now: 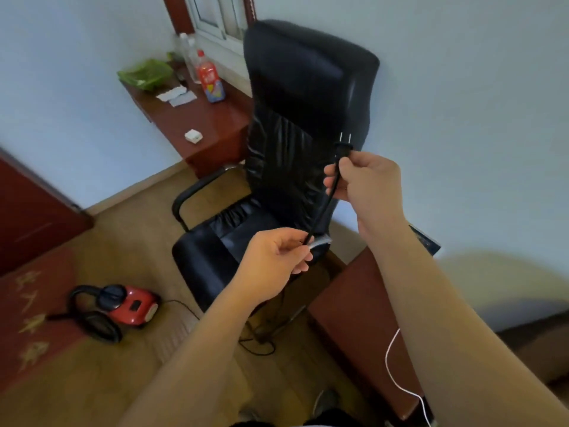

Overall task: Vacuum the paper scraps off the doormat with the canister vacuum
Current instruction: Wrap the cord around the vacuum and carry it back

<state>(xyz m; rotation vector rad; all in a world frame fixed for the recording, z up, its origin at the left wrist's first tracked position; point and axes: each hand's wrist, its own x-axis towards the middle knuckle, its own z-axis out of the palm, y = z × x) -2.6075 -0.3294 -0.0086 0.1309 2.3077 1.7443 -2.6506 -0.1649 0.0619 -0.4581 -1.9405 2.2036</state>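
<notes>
Preparatory step: powering the canister vacuum. The right hand (366,180) pinches the black plug (344,147) just below its two upturned prongs. The left hand (274,257) pinches the power cord (323,204) lower down, so a short length runs taut between the two hands in front of the black office chair (308,87). The rest of the cord trails over the floor to the red canister vacuum (132,305), which lies with its coiled hose (98,325) at the edge of the red doormat (34,318). No paper scraps can be made out on the mat. Judged next move: carry the plug to a wall socket, none of which is in view, with enough slack in the cord. Containers: on the desk (212,118) stand a red-labelled bottle (209,78) and clear bottles (189,53), beside a green bag (146,73); their contents cannot be told.
</notes>
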